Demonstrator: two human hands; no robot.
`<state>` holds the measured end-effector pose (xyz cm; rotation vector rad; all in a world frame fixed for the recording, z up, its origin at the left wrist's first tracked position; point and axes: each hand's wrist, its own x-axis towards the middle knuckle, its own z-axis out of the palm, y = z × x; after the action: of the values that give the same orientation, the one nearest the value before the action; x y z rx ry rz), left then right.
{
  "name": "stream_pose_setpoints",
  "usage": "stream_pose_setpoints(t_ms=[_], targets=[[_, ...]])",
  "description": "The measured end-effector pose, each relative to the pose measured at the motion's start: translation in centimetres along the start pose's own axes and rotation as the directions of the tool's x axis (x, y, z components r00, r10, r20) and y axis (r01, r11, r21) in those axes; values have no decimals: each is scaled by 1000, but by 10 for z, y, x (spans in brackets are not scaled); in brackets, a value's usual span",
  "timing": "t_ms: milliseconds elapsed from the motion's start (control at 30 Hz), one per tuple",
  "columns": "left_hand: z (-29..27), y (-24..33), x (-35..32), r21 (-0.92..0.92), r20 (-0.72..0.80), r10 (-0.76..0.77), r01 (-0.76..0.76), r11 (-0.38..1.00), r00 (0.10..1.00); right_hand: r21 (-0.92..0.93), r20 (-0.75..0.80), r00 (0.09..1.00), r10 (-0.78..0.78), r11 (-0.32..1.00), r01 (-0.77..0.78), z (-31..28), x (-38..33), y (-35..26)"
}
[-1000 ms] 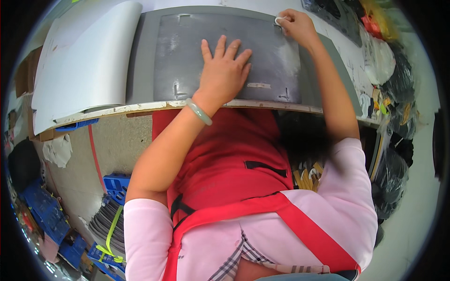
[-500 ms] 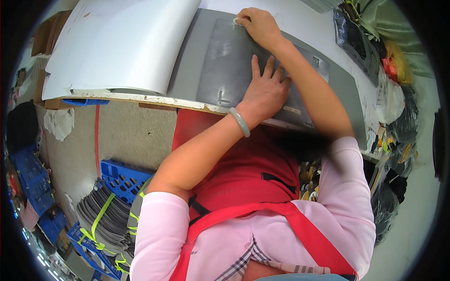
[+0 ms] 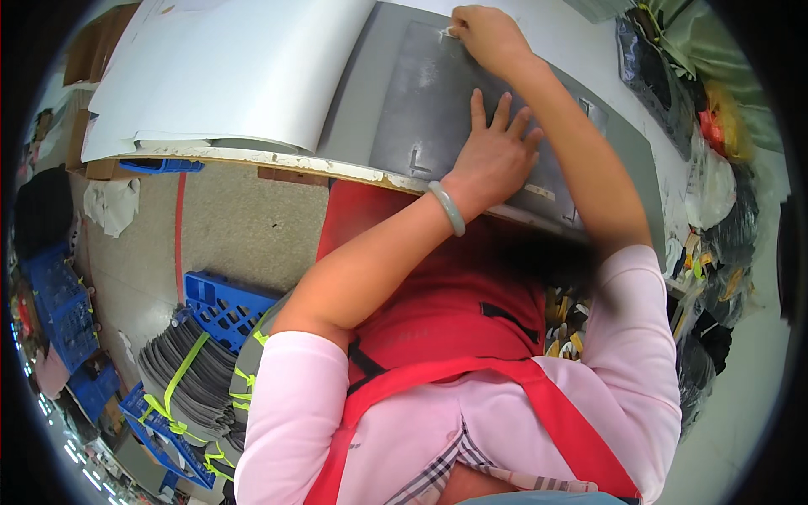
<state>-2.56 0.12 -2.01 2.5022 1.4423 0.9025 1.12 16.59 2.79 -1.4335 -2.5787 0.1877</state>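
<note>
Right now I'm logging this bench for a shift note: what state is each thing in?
dark grey sheet: flat on the table, pressed down.
left hand: spread flat, palm down on the sheet.
right hand: fingers pinched at the sheet's far corner.
white sheets: stacked, front edge curling.
blue crate: on the floor.
grey bundles: stacked, strapped with yellow bands.

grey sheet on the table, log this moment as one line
left hand flat on grey sheet | right hand pinching its far corner | white sheets alongside
</note>
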Motion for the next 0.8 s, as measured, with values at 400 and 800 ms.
stream_pose_setpoints(t_ms=[400,800], targets=[[1,1,0,36,-25,21,-20,999,999,651,237,949,210,691,-315,5,5,4],[23,-9,-11,31,-206,65,-60,998,976,582,481,876,-36,760,-288,-22,-109,-90]])
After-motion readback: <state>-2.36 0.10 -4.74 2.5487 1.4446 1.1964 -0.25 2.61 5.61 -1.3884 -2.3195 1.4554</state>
